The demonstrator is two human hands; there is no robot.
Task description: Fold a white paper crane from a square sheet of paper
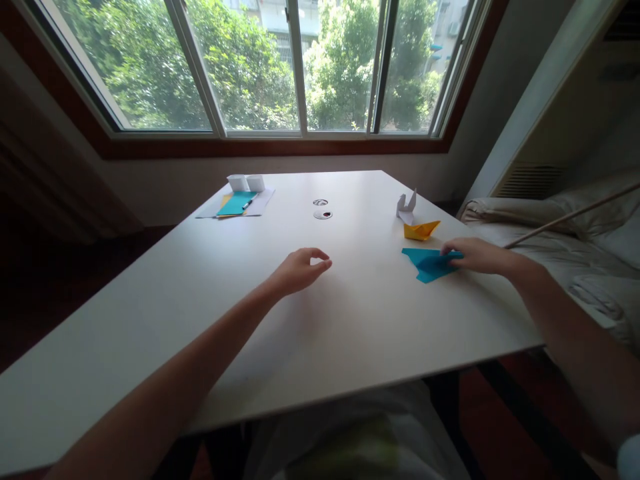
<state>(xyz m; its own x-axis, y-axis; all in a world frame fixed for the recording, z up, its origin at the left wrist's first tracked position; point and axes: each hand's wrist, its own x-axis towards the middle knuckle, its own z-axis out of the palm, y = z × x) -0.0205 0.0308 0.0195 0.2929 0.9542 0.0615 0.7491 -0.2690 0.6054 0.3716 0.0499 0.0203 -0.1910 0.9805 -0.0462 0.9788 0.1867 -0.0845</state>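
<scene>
My right hand (473, 255) pinches blue folded paper (429, 264) by its right end, long axis left-right. Left hand (300, 270) farther, empty

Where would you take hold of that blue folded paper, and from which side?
I'd pinch the right end of the blue folded paper from the right, where the right hand touches it. Folds seem to gather there, while the left side spreads into pointed flaps that would probably bend. The orange folded paper just beyond makes the far side tighter.
</scene>
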